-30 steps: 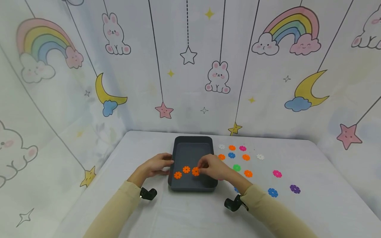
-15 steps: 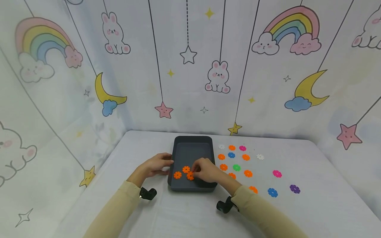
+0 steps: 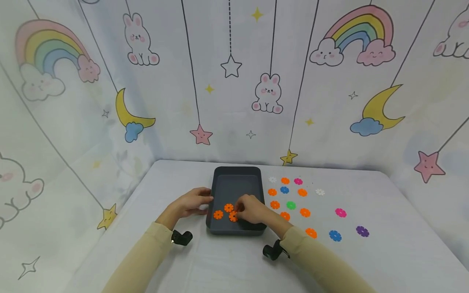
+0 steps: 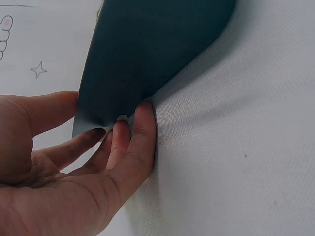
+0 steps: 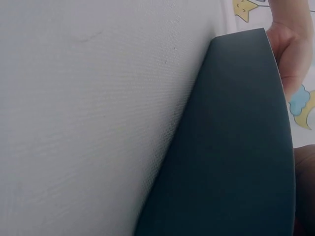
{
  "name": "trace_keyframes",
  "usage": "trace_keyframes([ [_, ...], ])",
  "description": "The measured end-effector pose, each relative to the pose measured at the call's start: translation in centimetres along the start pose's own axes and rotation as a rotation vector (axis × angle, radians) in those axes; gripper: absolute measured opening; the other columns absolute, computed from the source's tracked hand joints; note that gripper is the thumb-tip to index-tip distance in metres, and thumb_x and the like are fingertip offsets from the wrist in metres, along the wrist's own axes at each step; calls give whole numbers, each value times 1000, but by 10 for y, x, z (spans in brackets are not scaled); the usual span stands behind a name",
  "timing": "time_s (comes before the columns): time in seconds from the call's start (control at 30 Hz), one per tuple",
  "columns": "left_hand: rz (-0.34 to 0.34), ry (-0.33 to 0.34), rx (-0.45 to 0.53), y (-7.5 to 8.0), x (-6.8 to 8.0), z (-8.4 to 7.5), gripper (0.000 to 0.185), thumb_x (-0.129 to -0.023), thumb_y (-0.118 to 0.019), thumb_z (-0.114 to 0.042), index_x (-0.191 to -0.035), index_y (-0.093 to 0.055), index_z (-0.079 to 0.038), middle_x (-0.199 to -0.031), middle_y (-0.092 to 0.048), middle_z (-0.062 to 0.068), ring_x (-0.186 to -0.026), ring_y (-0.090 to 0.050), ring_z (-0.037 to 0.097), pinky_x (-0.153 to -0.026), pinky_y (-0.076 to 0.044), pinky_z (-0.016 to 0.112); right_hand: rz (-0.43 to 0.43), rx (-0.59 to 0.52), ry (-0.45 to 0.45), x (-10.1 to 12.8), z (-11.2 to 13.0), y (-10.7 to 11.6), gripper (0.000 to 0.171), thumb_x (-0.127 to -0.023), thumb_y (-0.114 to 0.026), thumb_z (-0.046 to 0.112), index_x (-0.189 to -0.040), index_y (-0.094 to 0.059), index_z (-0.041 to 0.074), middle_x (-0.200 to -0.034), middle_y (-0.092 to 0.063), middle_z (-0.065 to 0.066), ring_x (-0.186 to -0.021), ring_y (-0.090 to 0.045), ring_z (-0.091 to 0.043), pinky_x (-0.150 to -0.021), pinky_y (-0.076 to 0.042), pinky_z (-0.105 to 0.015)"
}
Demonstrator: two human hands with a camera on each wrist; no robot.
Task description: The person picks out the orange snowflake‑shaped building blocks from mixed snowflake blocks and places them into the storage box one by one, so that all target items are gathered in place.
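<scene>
A dark grey tray [image 3: 238, 185] stands on the white-covered table. My left hand [image 3: 191, 202] grips its left wall; in the left wrist view a digit reaches over the rim of the tray [image 4: 162, 39] while other fingertips touch the outside near the bottom. Inside the tray, my right hand [image 3: 253, 209] pinches an orange notched snowflake disc [image 3: 233, 216] near the tray floor. Two more orange discs lie beside it, one disc [image 3: 218, 215] to the left and another disc [image 3: 229, 208] just behind. The right wrist view shows only the tray's outer wall [image 5: 231, 137], hiding the right fingertips.
Right of the tray lie several loose discs: orange discs [image 3: 305, 213], a green disc [image 3: 291, 205], blue discs [image 3: 335, 235], pink discs [image 3: 340, 213], white discs [image 3: 320, 192] and a purple disc [image 3: 362, 231]. A patterned cloth backdrop [image 3: 234, 101] rises behind the table.
My right hand has moved slightly left and nearer with the orange disc, bringing it close to the other two. More orange discs show beside the shifted right arm. The left hand keeps its hold.
</scene>
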State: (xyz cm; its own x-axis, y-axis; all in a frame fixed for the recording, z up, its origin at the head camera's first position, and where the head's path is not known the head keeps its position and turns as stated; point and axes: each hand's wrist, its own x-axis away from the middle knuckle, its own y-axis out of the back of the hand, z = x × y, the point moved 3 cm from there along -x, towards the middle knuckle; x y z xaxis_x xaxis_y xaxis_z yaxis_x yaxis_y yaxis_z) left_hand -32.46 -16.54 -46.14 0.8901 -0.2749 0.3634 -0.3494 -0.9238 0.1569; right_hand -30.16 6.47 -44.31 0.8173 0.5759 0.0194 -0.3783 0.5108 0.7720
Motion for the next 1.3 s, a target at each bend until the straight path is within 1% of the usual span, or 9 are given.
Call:
trace_keyframes([
  [0.17, -2, -4, 3, 0, 1, -1, 54, -106, -56, -13, -154, -37, 2, -153, -45, 23, -134, -51, 36, -94, -57, 46, -6, 11, -4, 0, 0, 2, 10, -90, -75, 3, -100, -73, 1, -87, -67, -2, -79, -59, -15, -74, -54, -34],
  [0.3, 0, -12, 8, 0, 1, -2, 53, -106, -55, -12, -154, -37, 3, -152, -45, 24, -135, -50, 37, -94, -57, 47, -14, 40, 4, 2, -1, 7, 16, -91, -76, 6, -106, -73, 1, -94, -70, -3, -83, -62, -16, -77, -56, -35],
  [0.4, 5, -17, 9, 0, 1, -2, 53, -106, -55, -11, -153, -37, 4, -153, -45, 24, -136, -50, 38, -96, -56, 48, -23, 43, 28, 7, -1, 14, 20, -91, -76, 8, -109, -73, 0, -99, -72, -6, -85, -64, -16, -77, -57, -34],
  [0.57, 8, -23, 1, 2, 1, -2, 54, -106, -56, -12, -153, -37, 4, -153, -44, 24, -136, -49, 38, -97, -56, 49, -32, 39, 76, 21, 2, 31, 24, -92, -76, 11, -113, -71, -2, -104, -72, -11, -86, -65, -17, -76, -57, -31],
  [0.77, 5, -18, -1, 1, 0, -2, 55, -106, -56, -11, -154, -35, 4, -155, -43, 25, -137, -49, 39, -97, -56, 49, -15, 26, 51, 43, -5, 54, 30, -94, -75, 16, -118, -69, -1, -109, -71, -12, -91, -64, -17, -79, -56, -29],
  [0.9, -4, -17, -2, 0, 0, -2, 55, -105, -56, -11, -154, -36, 4, -154, -44, 25, -136, -50, 38, -97, -56, 49, -20, 40, 15, 56, -19, 75, 32, -93, -76, 18, -117, -69, -2, -103, -70, -6, -90, -61, -18, -74, -55, -28],
  [1.0, -2, -18, -4, 0, -1, -2, 54, -105, -57, -12, -153, -37, 4, -153, -45, 24, -135, -51, 38, -96, -56, 49, -38, 51, -23, 65, -36, 93, 30, -93, -75, 18, -116, -68, -1, -99, -67, -2, -91, -61, -19, -73, -55, -28],
  [1.13, 0, -17, -5, 0, -1, -1, 55, -105, -57, -12, -153, -37, 4, -153, -45, 24, -135, -51, 38, -96, -57, 48, -90, 88, -76, 73, -66, 117, 29, -94, -74, 17, -116, -68, -2, -100, -68, -5, -92, -62, -22, -76, -56, -32],
  [1.3, -2, -14, -4, -2, 2, 1, 54, -105, -57, -11, -153, -37, 5, -152, -45, 25, -133, -52, 37, -96, -56, 49, -175, 112, -204, 83, -106, 135, 32, -95, -73, 17, -118, -67, -5, -103, -68, -11, -95, -63, -27, -80, -58, -40],
])
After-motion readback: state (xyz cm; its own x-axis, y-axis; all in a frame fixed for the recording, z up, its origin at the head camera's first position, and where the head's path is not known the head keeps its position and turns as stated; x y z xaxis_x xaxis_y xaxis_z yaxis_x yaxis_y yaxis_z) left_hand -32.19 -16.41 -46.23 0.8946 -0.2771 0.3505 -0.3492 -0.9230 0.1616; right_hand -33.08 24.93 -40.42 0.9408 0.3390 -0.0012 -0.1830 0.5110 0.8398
